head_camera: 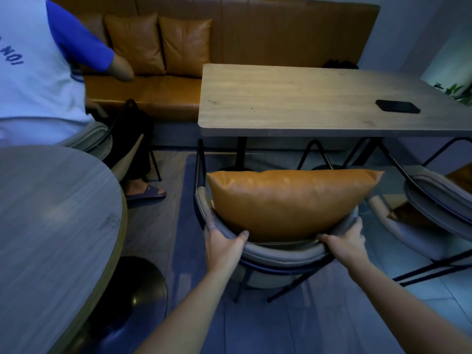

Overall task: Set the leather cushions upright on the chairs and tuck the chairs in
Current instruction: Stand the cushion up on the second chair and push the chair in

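Note:
An orange leather cushion point(288, 200) stands upright on a grey padded chair point(278, 254), leaning against its curved backrest. My left hand point(222, 244) grips the left side of the backrest rim. My right hand point(344, 241) grips the right side of the same rim. The chair faces a rectangular wooden table point(306, 98), and its front lies below the table's near edge. A second grey chair point(434, 208) stands at the right with a brown cushion point(459, 178) lying on its seat, mostly cut off by the frame.
A round table point(51, 226) with a metal base fills the left. A seated person in a white and blue shirt point(38, 72) is at the upper left. An orange bench point(255, 34) holds two cushions point(158, 44). A black phone point(398, 106) lies on the wooden table.

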`<state>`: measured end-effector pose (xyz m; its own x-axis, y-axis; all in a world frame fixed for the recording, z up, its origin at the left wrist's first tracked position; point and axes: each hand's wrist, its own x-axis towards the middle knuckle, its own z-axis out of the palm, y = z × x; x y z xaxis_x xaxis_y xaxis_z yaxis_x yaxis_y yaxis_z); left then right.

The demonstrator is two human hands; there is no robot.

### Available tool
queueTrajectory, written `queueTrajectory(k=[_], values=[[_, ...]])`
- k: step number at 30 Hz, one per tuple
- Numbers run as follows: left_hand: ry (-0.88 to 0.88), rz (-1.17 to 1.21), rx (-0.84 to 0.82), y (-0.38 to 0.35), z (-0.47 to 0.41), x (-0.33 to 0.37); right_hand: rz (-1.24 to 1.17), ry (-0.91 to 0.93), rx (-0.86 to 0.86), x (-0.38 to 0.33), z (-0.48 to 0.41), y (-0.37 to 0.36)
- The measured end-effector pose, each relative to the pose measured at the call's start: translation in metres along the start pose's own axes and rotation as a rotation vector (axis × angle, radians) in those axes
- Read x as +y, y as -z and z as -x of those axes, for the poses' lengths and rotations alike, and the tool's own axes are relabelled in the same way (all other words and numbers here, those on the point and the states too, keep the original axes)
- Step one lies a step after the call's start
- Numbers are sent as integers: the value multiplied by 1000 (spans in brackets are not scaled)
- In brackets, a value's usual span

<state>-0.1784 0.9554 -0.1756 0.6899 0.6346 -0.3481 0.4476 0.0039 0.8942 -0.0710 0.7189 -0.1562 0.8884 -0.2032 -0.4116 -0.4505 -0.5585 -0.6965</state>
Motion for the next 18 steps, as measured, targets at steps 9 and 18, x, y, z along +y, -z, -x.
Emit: queueTrajectory(k=[9, 18], values=[[231, 139, -56, 23, -16, 8, 645, 1004, 256, -26, 37, 0], [223, 86, -132, 23, -18, 11, 913, 1225, 84, -68, 66, -56]])
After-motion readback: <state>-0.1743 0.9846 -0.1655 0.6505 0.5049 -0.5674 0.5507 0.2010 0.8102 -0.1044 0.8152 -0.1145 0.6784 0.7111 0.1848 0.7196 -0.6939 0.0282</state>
